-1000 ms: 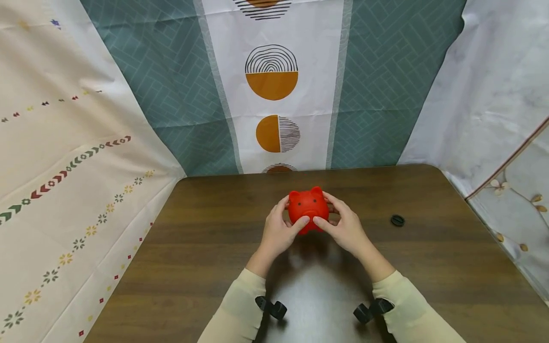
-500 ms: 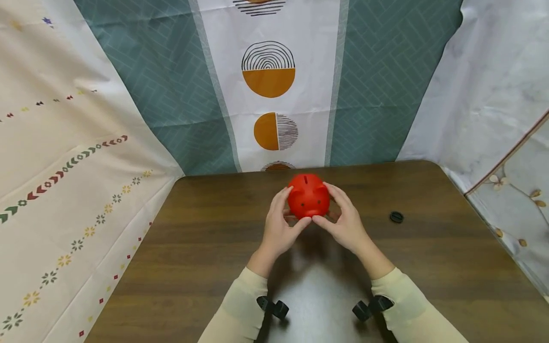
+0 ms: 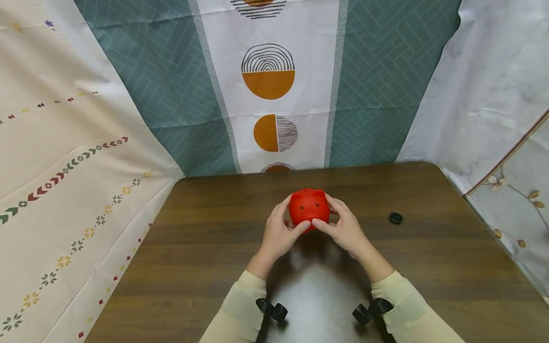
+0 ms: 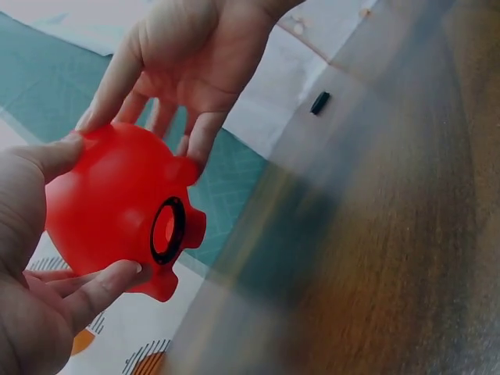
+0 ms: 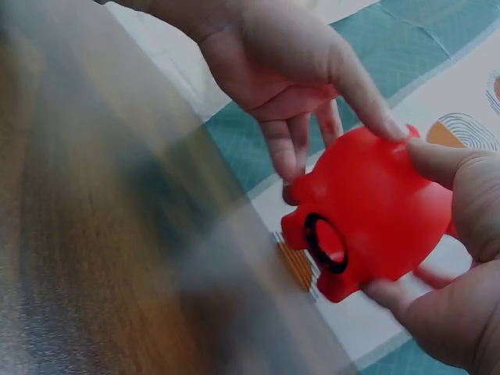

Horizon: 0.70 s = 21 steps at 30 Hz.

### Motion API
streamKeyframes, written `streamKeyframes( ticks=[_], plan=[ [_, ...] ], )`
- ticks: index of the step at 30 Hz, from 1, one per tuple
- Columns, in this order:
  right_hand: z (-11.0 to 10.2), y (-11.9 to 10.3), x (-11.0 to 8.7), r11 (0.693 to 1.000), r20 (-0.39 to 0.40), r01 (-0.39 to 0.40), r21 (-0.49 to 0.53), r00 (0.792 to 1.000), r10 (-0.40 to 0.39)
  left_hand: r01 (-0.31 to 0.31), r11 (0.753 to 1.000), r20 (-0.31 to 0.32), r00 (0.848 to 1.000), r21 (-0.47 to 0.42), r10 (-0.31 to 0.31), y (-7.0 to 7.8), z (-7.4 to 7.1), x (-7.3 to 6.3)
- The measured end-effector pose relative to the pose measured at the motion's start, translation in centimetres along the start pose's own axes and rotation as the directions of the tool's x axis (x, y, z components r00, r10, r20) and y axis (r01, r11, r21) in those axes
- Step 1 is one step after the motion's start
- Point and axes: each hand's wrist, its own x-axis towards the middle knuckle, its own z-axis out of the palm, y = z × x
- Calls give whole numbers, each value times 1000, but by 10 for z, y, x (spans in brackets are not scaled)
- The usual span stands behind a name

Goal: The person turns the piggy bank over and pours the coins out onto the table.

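Note:
A red piggy bank (image 3: 309, 209) is held up off the table between both hands, its face toward the head camera. My left hand (image 3: 278, 233) grips one side, thumb near the snout and fingers round the flank. The right hand (image 3: 343, 231) grips the other side in the same way. Both wrist views show the underside of the piggy bank (image 4: 117, 203), with short feet and a round opening (image 5: 326, 244) ringed in black. On the table to the right lies a small round black plug (image 3: 396, 218), apart from both hands.
The brown wooden table (image 3: 193, 267) stretches around the hands, with its far edge against a hanging teal and white cloth (image 3: 369, 95). Patterned cloths hang at the left (image 3: 86, 190) and right (image 3: 493, 95). Black camera mounts (image 3: 274, 309) sit on the wrists.
The piggy bank tips forward at half a second ago, showing the slot on its top, then tilts back so its face shows again. Both hands keep their grip.

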Motion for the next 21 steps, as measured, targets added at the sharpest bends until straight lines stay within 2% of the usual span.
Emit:
streamKeyframes(
  ticks=[3,6,8,10,12,14,16,18,19,21],
  plan=[
    [0,0,0,999,4,30,-35,1000,-29,-43,997,0,999,-69,43,-1,1,0],
    [-1,-3,0,983,-22,157,-98,987,-159,-118,980,-8,993,-158,118,0,1,1],
    [0,-4,0,970,-40,205,-134,976,-212,-144,974,-6,989,-173,145,0,0,3],
    [0,-2,1,975,-42,174,-138,982,-182,-118,985,14,993,-123,121,0,-1,4],
    [0,1,0,986,-24,95,-135,995,-99,-53,997,49,997,-59,56,-2,-3,4],
    [1,5,-2,991,-4,23,-133,1000,-24,11,1000,81,997,-8,-10,-4,-3,2],
    [2,8,-3,991,10,-4,-131,1000,5,46,999,102,994,2,-46,-7,-3,0],
    [2,9,-3,991,10,4,-134,1000,-3,57,998,106,993,-9,-56,-8,-3,-1],
    [2,9,-3,989,1,20,-144,1000,-20,41,999,97,994,-11,-39,-9,-3,0],
    [3,8,-2,987,-15,85,-138,996,-88,-36,998,58,998,-54,39,-9,-2,0]
  ],
)
